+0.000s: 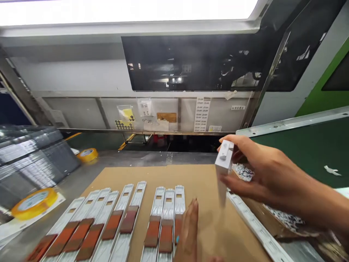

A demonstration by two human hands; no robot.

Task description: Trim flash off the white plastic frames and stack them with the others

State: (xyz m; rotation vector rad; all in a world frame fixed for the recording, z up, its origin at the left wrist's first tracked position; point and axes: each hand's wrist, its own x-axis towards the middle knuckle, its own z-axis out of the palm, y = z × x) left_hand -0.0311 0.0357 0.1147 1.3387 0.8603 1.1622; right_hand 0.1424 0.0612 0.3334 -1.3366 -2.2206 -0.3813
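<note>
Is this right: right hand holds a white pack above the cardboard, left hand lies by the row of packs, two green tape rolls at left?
Not quite. In the head view the two tape rolls are yellow, not green. The rest stands: the right hand holds a white pack above the cardboard, and the left hand lies by the row of packs.

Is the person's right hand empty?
No, the right hand grips a slim white pack, holding it upright above the cardboard sheet.
</note>
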